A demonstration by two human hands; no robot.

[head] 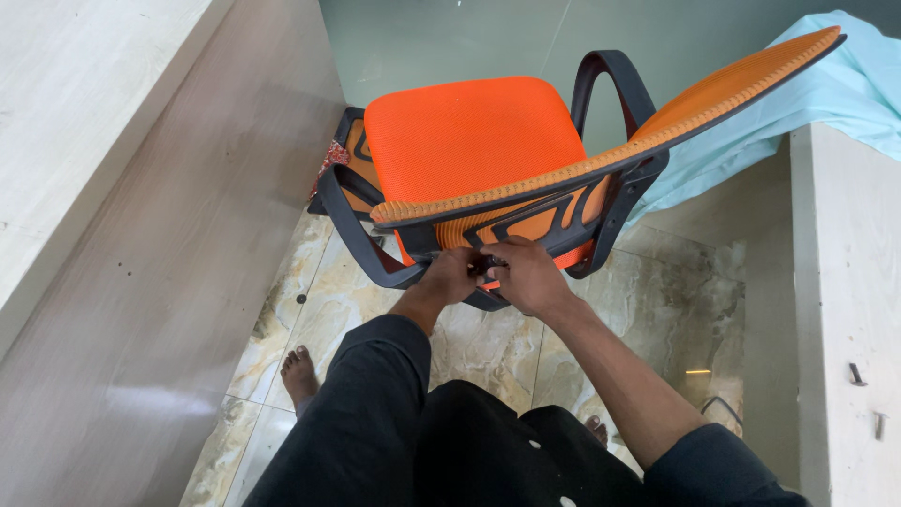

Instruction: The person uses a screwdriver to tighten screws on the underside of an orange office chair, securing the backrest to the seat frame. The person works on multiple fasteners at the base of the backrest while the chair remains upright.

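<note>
Orange office chair [474, 136] at 12 o'clock from the body, seat facing up, orange mesh backrest [657, 122] tilted toward 2 o'clock, black armrests either side. Both forearms extended forward, converging at the black bracket [488, 266] under the backrest's lower edge. Left hand [453, 277]: knuckles up, fingers curled, pinching the bracket. Right hand [530, 275]: fingers bent and pressed together on the same part, thumb side toward the left hand. Hands touching. Bare foot [300, 374] on marble floor [488, 347] at 8 o'clock
</note>
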